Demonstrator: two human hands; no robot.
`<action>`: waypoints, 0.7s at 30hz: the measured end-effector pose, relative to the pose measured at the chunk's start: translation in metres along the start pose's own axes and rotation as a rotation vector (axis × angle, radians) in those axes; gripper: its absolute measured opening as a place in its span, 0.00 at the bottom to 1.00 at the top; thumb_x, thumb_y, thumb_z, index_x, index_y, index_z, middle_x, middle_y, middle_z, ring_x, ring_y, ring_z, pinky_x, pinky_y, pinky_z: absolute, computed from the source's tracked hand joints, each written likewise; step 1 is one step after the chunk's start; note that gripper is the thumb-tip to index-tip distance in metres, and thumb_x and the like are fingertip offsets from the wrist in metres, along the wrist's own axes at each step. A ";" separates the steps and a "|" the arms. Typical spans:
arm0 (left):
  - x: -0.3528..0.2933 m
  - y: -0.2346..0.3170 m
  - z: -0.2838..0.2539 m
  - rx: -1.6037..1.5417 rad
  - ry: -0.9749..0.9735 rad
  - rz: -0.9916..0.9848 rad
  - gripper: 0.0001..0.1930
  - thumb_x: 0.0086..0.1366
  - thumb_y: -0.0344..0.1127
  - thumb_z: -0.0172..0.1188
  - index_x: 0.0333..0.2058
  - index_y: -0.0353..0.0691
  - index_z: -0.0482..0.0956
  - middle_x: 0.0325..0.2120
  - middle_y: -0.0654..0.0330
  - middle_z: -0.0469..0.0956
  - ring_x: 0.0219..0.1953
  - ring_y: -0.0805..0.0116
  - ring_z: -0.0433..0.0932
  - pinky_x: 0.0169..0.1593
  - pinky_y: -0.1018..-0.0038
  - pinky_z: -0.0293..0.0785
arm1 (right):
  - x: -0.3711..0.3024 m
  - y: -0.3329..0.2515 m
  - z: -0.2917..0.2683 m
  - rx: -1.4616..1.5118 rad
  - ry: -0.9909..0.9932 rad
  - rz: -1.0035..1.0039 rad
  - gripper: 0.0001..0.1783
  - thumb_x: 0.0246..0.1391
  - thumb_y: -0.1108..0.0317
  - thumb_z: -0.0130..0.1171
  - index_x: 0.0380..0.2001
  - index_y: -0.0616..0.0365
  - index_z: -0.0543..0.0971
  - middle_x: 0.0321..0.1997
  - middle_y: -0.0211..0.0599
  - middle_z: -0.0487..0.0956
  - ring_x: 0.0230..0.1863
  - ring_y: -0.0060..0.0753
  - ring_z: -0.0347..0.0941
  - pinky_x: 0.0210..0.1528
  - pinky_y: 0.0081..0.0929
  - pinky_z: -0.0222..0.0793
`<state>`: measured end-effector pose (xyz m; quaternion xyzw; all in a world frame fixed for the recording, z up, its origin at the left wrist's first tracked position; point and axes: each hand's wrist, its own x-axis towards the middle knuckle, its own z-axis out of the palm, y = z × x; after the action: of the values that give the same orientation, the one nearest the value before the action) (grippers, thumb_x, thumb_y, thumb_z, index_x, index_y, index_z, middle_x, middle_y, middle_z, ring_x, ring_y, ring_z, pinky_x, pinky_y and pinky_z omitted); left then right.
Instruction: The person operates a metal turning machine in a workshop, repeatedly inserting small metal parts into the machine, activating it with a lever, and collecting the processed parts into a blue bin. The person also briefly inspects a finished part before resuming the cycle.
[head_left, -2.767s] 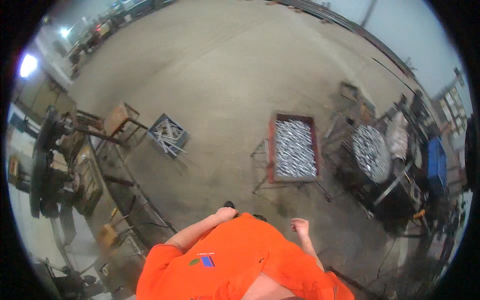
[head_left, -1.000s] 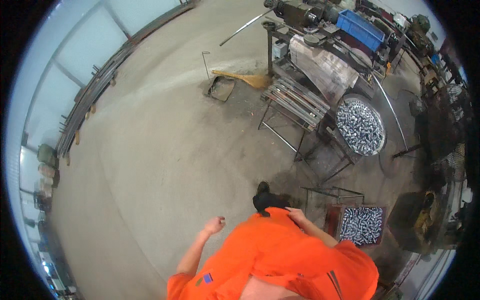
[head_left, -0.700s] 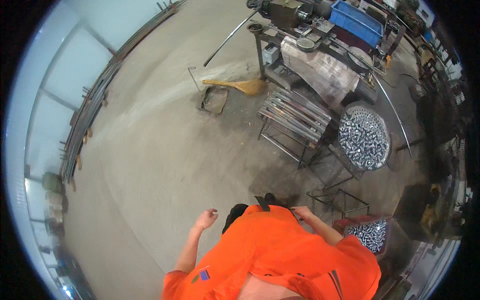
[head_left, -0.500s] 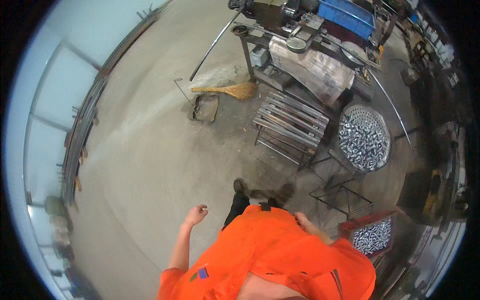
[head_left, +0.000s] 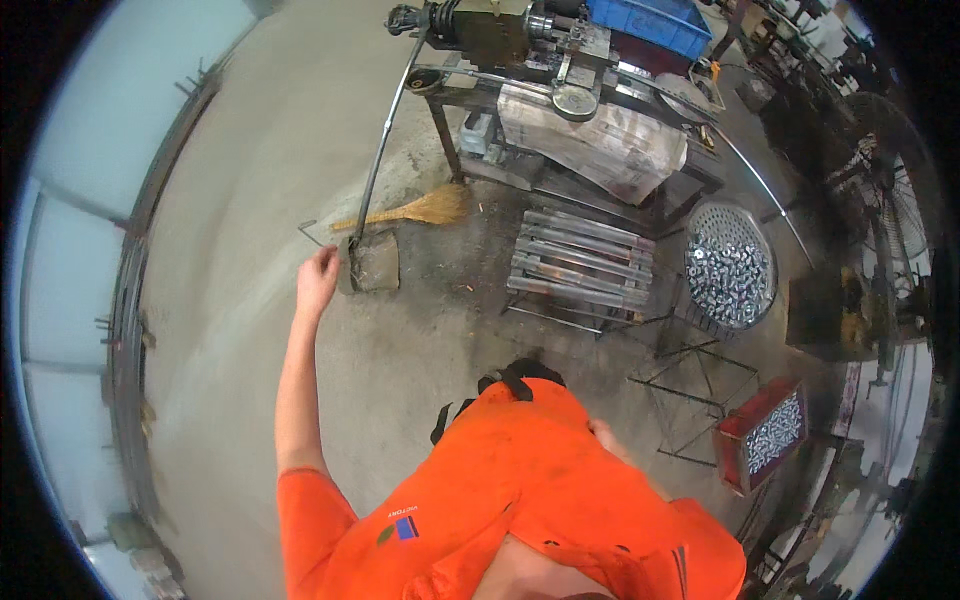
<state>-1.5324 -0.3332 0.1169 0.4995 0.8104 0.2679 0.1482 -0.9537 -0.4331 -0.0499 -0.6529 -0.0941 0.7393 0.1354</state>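
— Grey concrete floor (head_left: 250, 200) everywhere. Metal workbench (head_left: 590, 140) up top, loaded with machinery and a blue crate (head_left: 650, 20).
— Below that?
— Rack of steel bars (head_left: 580, 265), then a round tray of small metal parts (head_left: 730, 265) to its right. Red box of the same parts (head_left: 770, 435) lower right.
— And the hands?
— Left hand (head_left: 318, 280) stretched forward, fingers loosely curled, grasping nothing, just beside a dustpan (head_left: 372, 262) and straw broom (head_left: 410, 212) on the floor. Right hand (head_left: 603, 437) mostly hidden behind the orange shirt (head_left: 520, 500); cannot tell its grip.
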 end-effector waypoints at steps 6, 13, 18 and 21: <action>0.108 -0.010 0.028 0.136 0.011 -0.017 0.23 0.54 0.43 0.55 0.43 0.30 0.71 0.31 0.49 0.77 0.35 0.58 0.77 0.41 0.69 0.70 | 0.033 -0.020 0.036 0.084 -0.119 -0.063 0.13 0.46 0.67 0.46 0.33 0.57 0.77 0.25 0.26 0.73 0.21 0.23 0.62 0.25 0.20 0.60; 0.140 -0.005 0.058 0.265 -0.174 -0.129 0.21 0.49 0.48 0.56 0.36 0.36 0.72 0.30 0.46 0.76 0.37 0.49 0.74 0.41 0.60 0.69 | 0.083 -0.100 0.114 -0.191 0.012 -0.207 0.16 0.47 0.69 0.45 0.38 0.59 0.77 0.26 0.27 0.75 0.23 0.18 0.66 0.23 0.15 0.59; 0.157 -0.057 0.081 0.174 -0.337 -0.223 0.20 0.48 0.44 0.54 0.39 0.40 0.74 0.31 0.46 0.76 0.38 0.49 0.74 0.43 0.61 0.69 | 0.074 -0.161 0.154 -0.133 -0.002 -0.245 0.16 0.47 0.69 0.46 0.39 0.61 0.77 0.33 0.33 0.77 0.26 0.21 0.71 0.25 0.19 0.64; 0.157 -0.074 0.077 0.017 -0.419 -0.215 0.19 0.48 0.42 0.54 0.40 0.42 0.75 0.31 0.46 0.76 0.38 0.50 0.74 0.43 0.63 0.69 | 0.088 -0.191 0.175 -0.191 0.118 -0.217 0.16 0.47 0.71 0.46 0.39 0.62 0.76 0.34 0.35 0.77 0.23 0.23 0.71 0.23 0.21 0.64</action>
<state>-1.6195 -0.1980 0.0158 0.4564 0.8128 0.1342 0.3363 -1.1224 -0.2170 -0.0493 -0.6910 -0.2259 0.6684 0.1572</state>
